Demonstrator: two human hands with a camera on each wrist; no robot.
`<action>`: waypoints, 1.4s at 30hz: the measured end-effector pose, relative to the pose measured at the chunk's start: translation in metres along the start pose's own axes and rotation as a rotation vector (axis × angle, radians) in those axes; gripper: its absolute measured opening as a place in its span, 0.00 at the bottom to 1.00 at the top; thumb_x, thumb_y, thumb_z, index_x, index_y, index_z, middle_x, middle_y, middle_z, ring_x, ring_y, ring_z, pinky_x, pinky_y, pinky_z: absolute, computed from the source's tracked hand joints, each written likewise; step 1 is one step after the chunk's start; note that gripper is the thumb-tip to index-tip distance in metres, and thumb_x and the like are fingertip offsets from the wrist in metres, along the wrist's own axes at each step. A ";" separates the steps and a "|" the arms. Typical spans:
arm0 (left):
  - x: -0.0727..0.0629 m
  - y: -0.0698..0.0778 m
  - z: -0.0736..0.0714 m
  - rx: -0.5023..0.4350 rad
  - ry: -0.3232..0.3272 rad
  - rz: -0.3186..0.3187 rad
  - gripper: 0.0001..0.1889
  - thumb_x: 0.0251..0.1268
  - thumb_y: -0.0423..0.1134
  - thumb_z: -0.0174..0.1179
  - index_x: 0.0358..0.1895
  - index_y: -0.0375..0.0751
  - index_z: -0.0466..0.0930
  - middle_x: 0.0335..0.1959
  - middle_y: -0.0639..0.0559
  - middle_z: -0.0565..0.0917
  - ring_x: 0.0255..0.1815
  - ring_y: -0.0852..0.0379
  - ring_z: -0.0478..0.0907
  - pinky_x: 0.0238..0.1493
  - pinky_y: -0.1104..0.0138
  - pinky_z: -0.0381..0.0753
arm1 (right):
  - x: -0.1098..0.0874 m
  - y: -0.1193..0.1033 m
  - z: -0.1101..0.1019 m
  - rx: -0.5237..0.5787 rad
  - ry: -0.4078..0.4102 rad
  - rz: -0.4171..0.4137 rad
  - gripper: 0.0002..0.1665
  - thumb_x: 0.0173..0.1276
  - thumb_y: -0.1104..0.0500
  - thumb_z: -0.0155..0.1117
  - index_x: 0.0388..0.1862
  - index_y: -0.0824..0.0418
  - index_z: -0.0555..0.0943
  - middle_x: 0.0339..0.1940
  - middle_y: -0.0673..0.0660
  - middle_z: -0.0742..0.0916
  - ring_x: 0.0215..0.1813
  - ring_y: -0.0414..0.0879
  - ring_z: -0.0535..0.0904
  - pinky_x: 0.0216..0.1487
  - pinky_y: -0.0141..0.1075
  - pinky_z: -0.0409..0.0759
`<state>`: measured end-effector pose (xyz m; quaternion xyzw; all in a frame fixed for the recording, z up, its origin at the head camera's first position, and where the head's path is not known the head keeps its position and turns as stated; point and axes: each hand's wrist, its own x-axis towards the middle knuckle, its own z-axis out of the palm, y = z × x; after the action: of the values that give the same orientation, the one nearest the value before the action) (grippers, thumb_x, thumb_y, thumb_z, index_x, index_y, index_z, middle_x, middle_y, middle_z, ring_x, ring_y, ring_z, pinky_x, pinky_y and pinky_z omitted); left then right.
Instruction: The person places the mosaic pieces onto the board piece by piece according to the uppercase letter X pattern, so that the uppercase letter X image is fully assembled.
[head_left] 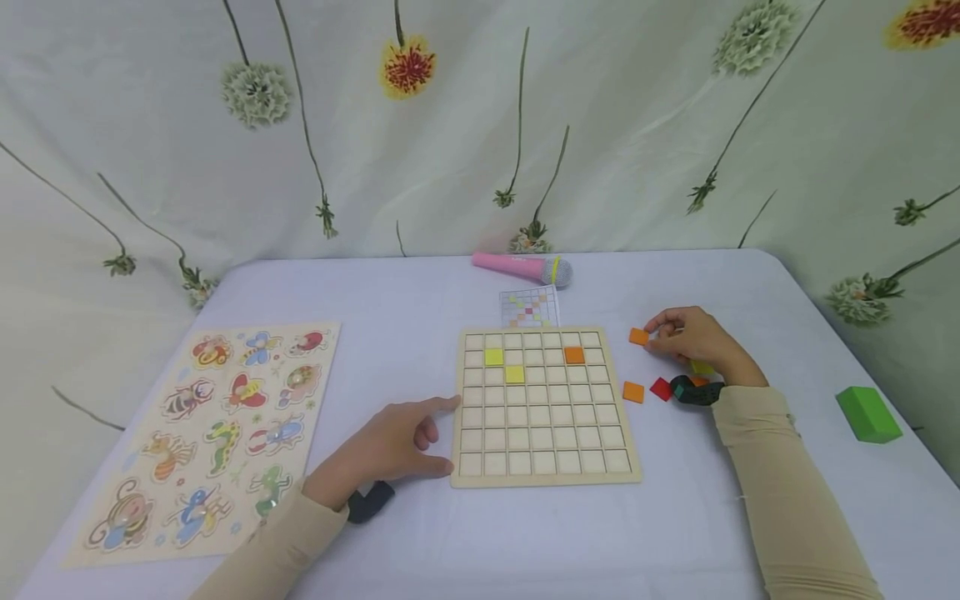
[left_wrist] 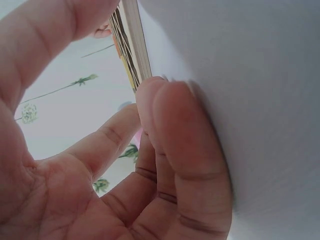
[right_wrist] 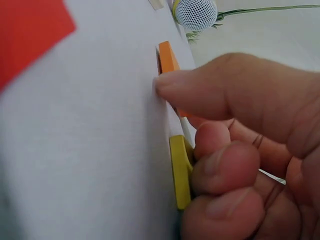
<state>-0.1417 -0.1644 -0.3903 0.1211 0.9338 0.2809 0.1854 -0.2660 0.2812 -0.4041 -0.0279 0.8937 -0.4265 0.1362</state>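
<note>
A wooden grid board point(head_left: 547, 481) lies mid-table, with two yellow tiles point(head_left: 514, 374) and one orange tile point(head_left: 574, 356) in its squares. My left hand point(head_left: 393, 442) touches the board's left edge with index fingertip and thumb spread apart, the other fingers bent under. Right of the board, my right hand point(head_left: 693, 337) pinches another orange tile point(head_left: 638, 336) between thumb and index finger, low over the table. A yellow tile point(right_wrist: 180, 172) stands out beside its curled fingers. Closer to the wrist lie a loose orange tile point(head_left: 633, 392) and a red tile point(head_left: 661, 389).
Behind the board lie a pattern card point(head_left: 529, 307) and a pink toy microphone point(head_left: 510, 265). A wooden insect puzzle point(head_left: 322, 367) covers the table's left side. A green block point(head_left: 868, 414) stands at the right. A flowered cloth point(head_left: 450, 167) hangs behind the table.
</note>
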 end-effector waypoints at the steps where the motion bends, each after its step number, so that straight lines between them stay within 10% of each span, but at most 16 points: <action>1: 0.000 0.000 0.000 -0.001 -0.001 0.000 0.45 0.53 0.39 0.85 0.78 0.44 0.76 0.35 0.54 0.78 0.37 0.56 0.73 0.40 0.63 0.75 | -0.001 0.000 0.000 -0.002 -0.002 -0.003 0.21 0.71 0.65 0.74 0.57 0.75 0.80 0.27 0.50 0.76 0.24 0.44 0.70 0.26 0.33 0.68; 42: 0.001 0.000 0.000 0.005 -0.004 -0.008 0.45 0.54 0.38 0.85 0.78 0.45 0.76 0.35 0.54 0.78 0.37 0.56 0.73 0.40 0.62 0.75 | -0.008 -0.055 0.028 -0.104 -0.124 -0.254 0.14 0.70 0.66 0.74 0.52 0.69 0.85 0.40 0.57 0.88 0.28 0.46 0.75 0.28 0.34 0.73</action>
<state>-0.1425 -0.1643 -0.3903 0.1182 0.9347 0.2774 0.1884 -0.2546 0.2265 -0.3768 -0.1741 0.8937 -0.3911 0.1346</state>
